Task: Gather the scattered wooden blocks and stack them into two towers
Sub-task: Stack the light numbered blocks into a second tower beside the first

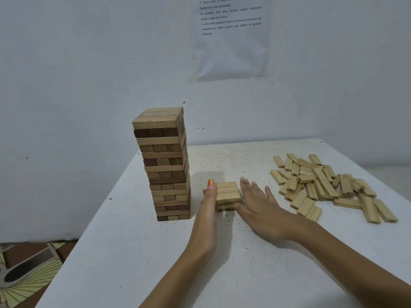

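A tall tower of brown and tan wooden blocks (165,165) stands on the white table (138,252) at the left. Right of it sits a low stack of pale numbered blocks (228,193), two layers high. My left hand (208,205) lies flat against the stack's left side, fingers straight. My right hand (260,203) is spread open beside the stack's right side, its thumb touching the lower front corner. A loose pile of pale numbered blocks (327,185) lies scattered at the right of the table.
A white wall with a printed paper sheet (231,34) rises behind the table. The table's left edge drops to a patterned floor (29,276). The tall tower stands close to my left hand.
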